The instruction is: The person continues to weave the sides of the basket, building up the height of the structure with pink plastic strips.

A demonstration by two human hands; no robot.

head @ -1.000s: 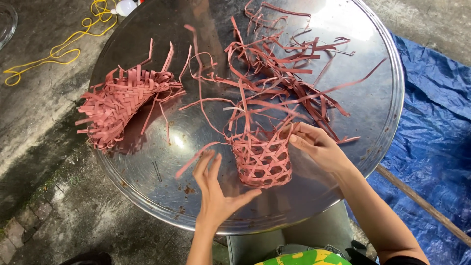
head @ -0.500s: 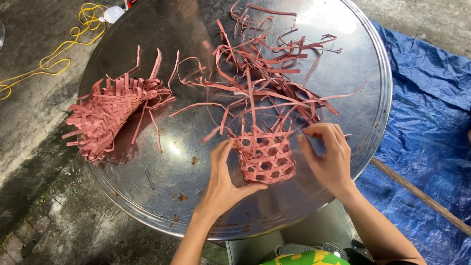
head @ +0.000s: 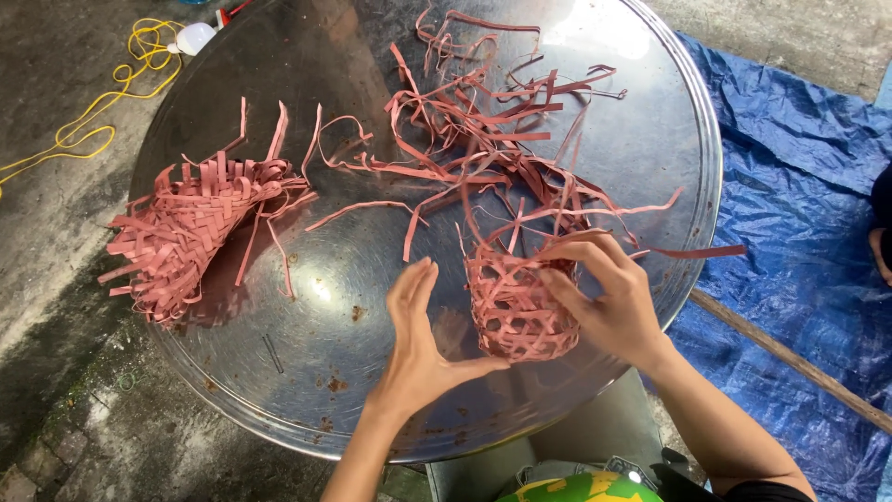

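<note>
Right hand: curled over the right side and rim of the small woven basket, fingers bent, fingertips pinching pink strips at the rim.
Left hand: open, fingers straight and close together, pointing away from the person; thumb stretched toward the basket's base, touching or almost touching it; palm faces the basket's left side, with a gap between the fingers and the weave.
Small woven basket: pink open-lattice weave, unfinished, resting on the near right part of the tabletop, between the two hands; loose strip ends rise from its rim.
Loose strips: tangle of long pink strips, running from the basket's rim across the middle toward the far edge.
Second woven piece: larger pink weave with frayed ends, lying flat at the left, well apart from both hands.
Tabletop: round, shiny metal, with small brown specks near the person.
Blue tarpaulin: spread on the ground to the right.
Wooden stick: lying on the tarpaulin, running diagonally.
Yellow cord: looped on the ground, upper left.
</note>
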